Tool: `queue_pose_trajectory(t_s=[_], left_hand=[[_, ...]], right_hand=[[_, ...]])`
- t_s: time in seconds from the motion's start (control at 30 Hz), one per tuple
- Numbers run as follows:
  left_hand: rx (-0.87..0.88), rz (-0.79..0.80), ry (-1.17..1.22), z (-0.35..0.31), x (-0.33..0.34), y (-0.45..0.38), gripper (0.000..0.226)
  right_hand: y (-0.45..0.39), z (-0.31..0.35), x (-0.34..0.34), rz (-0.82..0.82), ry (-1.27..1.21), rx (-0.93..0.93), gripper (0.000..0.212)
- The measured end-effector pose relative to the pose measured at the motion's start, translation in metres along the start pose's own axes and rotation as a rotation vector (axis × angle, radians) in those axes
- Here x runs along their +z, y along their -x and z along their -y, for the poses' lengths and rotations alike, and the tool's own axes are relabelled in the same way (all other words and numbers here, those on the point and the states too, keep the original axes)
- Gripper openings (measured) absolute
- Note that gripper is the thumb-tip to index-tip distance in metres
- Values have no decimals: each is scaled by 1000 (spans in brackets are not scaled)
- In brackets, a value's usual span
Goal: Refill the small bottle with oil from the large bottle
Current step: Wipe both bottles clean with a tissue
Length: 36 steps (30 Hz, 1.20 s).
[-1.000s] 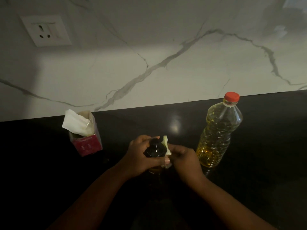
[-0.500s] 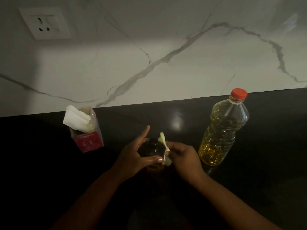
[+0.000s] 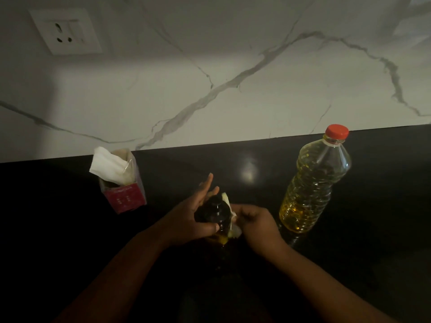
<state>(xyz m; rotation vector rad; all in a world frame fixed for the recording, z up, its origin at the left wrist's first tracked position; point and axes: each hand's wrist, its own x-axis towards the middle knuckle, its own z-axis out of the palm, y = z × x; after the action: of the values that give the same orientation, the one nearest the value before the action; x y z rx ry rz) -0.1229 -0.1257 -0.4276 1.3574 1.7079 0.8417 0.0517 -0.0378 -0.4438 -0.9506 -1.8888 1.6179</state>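
A marble wall (image 3: 233,66) is seen behind a black worktop (image 3: 373,229). The large bottle (image 3: 314,183), red-capped and part full of oil, stands upright at the right. A tissue box (image 3: 123,192) sits at the left. Between them, the small bottle (image 3: 215,214) is cupped by the left hand (image 3: 191,217), fingers partly spread. A tissue (image 3: 229,206) is pinched against it by the right hand (image 3: 254,222).

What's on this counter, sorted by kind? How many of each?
Bottles: 2, the small bottle and the large bottle
Tissue boxes: 1, the tissue box
Loose tissues: 1, the tissue
Total: 4
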Motion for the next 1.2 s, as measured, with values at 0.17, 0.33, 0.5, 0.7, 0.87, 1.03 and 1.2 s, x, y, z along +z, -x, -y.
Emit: queue_pose_trajectory(t_s=[0.17, 0.33, 0.5, 0.7, 0.87, 1.03, 1.2], left_hand=[[24, -403, -160, 0, 20, 10, 120], [37, -464, -150, 5, 26, 13, 109], [131, -337, -159, 2, 21, 7, 114], [118, -114, -79, -2, 13, 1, 121], [139, -289, -166, 10, 20, 6, 121], [175, -345, -148, 9, 22, 5, 116], [109, -271, -50, 4, 16, 8, 116]], right_hand=[[1, 9, 1, -41, 13, -84, 31], [9, -17, 5, 76, 159, 82, 32], [1, 16, -4, 4, -40, -9, 33], [8, 17, -4, -9, -52, -80, 37], [15, -14, -6, 99, 132, 140, 30], [4, 25, -10, 13, -113, 58, 34], [8, 25, 0, 19, -46, -8, 32]])
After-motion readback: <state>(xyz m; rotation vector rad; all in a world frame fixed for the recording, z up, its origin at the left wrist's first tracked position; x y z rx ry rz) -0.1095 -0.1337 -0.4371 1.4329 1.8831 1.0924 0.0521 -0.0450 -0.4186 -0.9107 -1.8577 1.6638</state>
